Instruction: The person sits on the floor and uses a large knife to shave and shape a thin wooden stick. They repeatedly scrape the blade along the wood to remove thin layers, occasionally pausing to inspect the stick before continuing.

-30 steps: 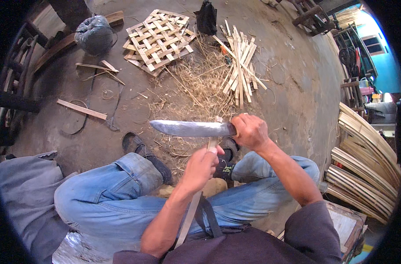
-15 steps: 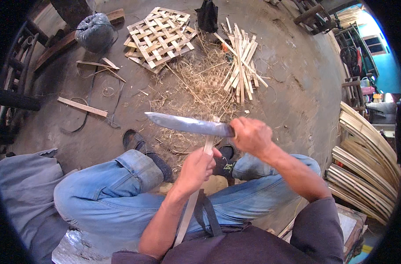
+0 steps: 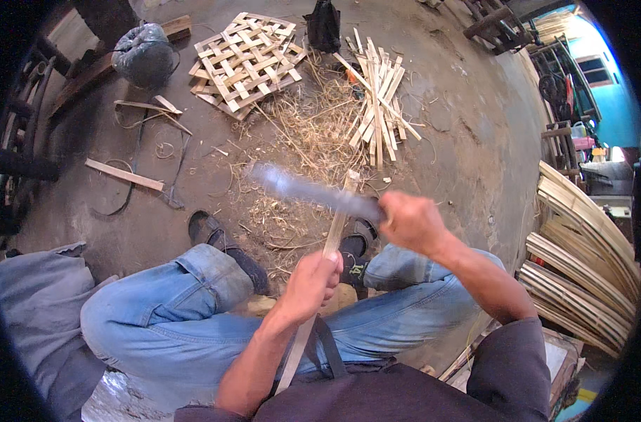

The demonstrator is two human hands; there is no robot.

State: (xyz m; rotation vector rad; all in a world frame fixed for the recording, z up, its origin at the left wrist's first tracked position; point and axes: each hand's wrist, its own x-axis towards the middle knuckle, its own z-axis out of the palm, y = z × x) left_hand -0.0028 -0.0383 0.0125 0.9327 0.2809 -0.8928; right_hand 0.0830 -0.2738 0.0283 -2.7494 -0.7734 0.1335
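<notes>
My left hand [image 3: 311, 283] is closed round a long, flat bamboo strip [image 3: 337, 226], which slants from my lap up and away between my knees. In my right hand [image 3: 413, 222] is the handle of a large knife [image 3: 303, 191], its broad blade pointing left and smeared by motion. The blade crosses the strip a little below its pale far end; whether the two touch I cannot tell. Beyond them, thin curled shavings [image 3: 313, 133] litter the floor.
Woven bamboo lattice panels [image 3: 247, 63] lie far ahead, left of a heap of cut strips [image 3: 380, 98]. A black bag [image 3: 323, 27] stands between them. Bundles of long strips [image 3: 580, 274] are at the right. A stuffed plastic bag [image 3: 145, 58] and a loose slat [image 3: 124, 174] are at the left.
The knife blade has swung, its tip now higher and blurred. My right hand has shifted slightly right and down, and more of the strip shows beyond my left hand.
</notes>
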